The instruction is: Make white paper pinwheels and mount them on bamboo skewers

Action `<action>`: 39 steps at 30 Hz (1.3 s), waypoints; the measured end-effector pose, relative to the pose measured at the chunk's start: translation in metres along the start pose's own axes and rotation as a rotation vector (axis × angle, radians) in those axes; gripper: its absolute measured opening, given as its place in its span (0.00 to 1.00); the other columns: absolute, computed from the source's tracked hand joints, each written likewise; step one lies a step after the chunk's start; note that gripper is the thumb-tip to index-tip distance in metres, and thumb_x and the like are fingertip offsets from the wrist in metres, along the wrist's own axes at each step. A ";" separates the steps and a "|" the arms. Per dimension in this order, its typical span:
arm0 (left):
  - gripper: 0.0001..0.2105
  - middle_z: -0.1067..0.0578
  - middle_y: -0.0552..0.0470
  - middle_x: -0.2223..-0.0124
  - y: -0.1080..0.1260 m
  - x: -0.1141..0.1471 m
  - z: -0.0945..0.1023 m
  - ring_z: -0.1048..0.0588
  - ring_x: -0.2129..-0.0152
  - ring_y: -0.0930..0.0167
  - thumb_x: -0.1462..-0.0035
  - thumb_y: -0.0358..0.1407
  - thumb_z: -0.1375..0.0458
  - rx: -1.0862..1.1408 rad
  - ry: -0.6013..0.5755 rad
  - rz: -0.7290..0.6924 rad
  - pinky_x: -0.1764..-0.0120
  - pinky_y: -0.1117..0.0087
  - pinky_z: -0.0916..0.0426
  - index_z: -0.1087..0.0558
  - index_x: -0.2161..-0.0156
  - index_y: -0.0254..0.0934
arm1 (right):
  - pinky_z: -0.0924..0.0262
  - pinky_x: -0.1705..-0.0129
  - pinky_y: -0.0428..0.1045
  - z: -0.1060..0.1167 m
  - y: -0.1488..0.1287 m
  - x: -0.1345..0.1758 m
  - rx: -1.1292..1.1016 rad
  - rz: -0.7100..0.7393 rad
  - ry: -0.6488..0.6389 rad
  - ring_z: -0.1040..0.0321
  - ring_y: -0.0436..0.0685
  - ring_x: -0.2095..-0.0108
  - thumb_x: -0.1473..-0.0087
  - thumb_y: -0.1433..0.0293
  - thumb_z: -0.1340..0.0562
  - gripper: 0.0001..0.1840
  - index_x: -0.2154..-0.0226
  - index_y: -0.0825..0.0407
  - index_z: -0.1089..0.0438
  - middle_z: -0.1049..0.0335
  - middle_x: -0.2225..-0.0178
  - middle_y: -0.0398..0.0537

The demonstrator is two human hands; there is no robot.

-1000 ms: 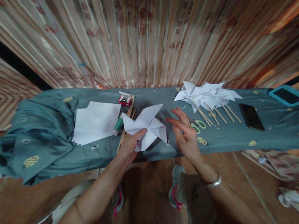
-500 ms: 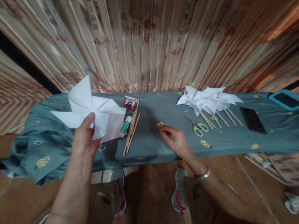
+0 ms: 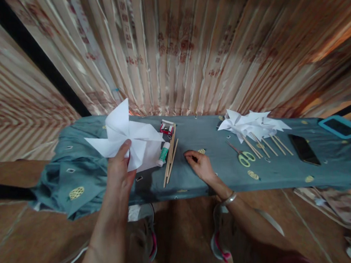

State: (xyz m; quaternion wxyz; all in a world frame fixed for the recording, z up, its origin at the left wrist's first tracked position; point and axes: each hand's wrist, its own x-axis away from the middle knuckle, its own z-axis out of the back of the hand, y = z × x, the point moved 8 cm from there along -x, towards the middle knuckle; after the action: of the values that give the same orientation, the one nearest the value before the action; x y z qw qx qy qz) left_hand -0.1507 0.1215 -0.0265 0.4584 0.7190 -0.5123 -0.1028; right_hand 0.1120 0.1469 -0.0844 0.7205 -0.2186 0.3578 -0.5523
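My left hand is closed on a white paper pinwheel, its thumb pressed near the middle of the folded blades. White paper lies under the pinwheel's right side. My right hand hovers over the cloth with its fingertips pinched together; whether something tiny is between them I cannot make out. Between the hands lie several thin wooden sticks, a green and white glue stick and a small red and white open box with metal bits in it.
Scissors with green handles lie right of my right hand. Farther right are several finished pinwheels on sticks, a black phone and a blue-framed tablet. A green cloth covers the narrow table; a pleated curtain hangs behind it.
The view has turned a little, so the table things sit farther right and lower. My right hand has come nearer the wooden sticks, still pinched. My left hand keeps its hold on the pinwheel.
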 end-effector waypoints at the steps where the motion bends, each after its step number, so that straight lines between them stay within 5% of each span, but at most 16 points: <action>1: 0.15 0.21 0.56 0.72 0.001 0.001 0.000 0.20 0.63 0.69 0.54 0.25 0.37 0.008 -0.008 -0.003 0.59 0.73 0.25 0.25 0.59 0.40 | 0.31 0.59 0.50 -0.003 -0.002 -0.006 0.011 0.002 -0.003 0.24 0.56 0.65 0.44 0.70 0.45 0.13 0.63 0.50 0.24 0.21 0.65 0.48; 5: 0.12 0.22 0.55 0.74 0.003 0.007 0.003 0.21 0.60 0.67 0.53 0.23 0.39 0.033 0.003 0.003 0.59 0.72 0.25 0.24 0.61 0.36 | 0.36 0.47 0.52 -0.012 -0.022 -0.047 0.066 0.050 -0.014 0.27 0.57 0.53 0.44 0.73 0.43 0.12 0.61 0.51 0.23 0.24 0.55 0.51; 8: 0.10 0.21 0.54 0.73 0.006 0.009 0.007 0.21 0.60 0.66 0.52 0.24 0.39 0.019 0.017 0.010 0.59 0.70 0.24 0.24 0.63 0.36 | 0.47 0.38 0.57 -0.018 -0.049 -0.090 0.287 0.149 -0.017 0.41 0.61 0.39 0.43 0.74 0.43 0.13 0.60 0.53 0.23 0.38 0.39 0.55; 13: 0.10 0.20 0.53 0.71 0.007 0.008 0.015 0.20 0.61 0.64 0.54 0.24 0.38 0.007 0.049 0.018 0.59 0.69 0.24 0.23 0.64 0.37 | 0.53 0.37 0.65 -0.045 -0.072 -0.145 0.622 0.211 -0.221 0.62 0.69 0.32 0.44 0.76 0.43 0.14 0.60 0.58 0.23 0.49 0.34 0.60; 20: 0.09 0.20 0.52 0.71 0.002 0.006 0.018 0.20 0.67 0.66 0.51 0.23 0.39 0.066 0.054 0.072 0.58 0.67 0.24 0.23 0.64 0.34 | 0.54 0.37 0.65 -0.061 -0.067 -0.166 0.665 0.139 -0.262 0.57 0.70 0.33 0.48 0.77 0.40 0.12 0.62 0.57 0.22 0.42 0.38 0.61; 26: 0.11 0.19 0.52 0.69 0.003 0.009 0.019 0.20 0.63 0.64 0.54 0.24 0.37 0.070 0.052 0.074 0.55 0.65 0.24 0.23 0.62 0.35 | 0.55 0.36 0.61 -0.057 -0.060 -0.167 0.473 0.099 -0.236 0.54 0.66 0.34 0.54 0.82 0.39 0.11 0.70 0.55 0.23 0.35 0.42 0.58; 33: 0.12 0.19 0.52 0.67 0.001 0.009 0.016 0.21 0.59 0.64 0.56 0.24 0.36 0.094 0.023 0.060 0.52 0.66 0.26 0.23 0.62 0.34 | 0.59 0.34 0.56 -0.034 -0.048 -0.165 -0.022 -0.023 -0.095 0.49 0.62 0.36 0.56 0.81 0.38 0.08 0.80 0.55 0.26 0.29 0.49 0.56; 39: 0.13 0.18 0.48 0.64 -0.005 0.011 0.009 0.22 0.56 0.62 0.59 0.24 0.35 0.088 0.016 0.056 0.52 0.67 0.26 0.23 0.64 0.33 | 0.36 0.47 0.58 -0.015 -0.005 -0.094 -0.594 -0.294 0.033 0.28 0.61 0.51 0.50 0.65 0.36 0.08 0.75 0.52 0.26 0.22 0.60 0.51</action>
State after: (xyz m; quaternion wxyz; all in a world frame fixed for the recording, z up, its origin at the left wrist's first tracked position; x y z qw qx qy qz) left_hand -0.1481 0.1078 -0.0320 0.4329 0.7247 -0.5325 -0.0617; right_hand 0.0850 0.2361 -0.0651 0.5318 -0.4598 0.4793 -0.5254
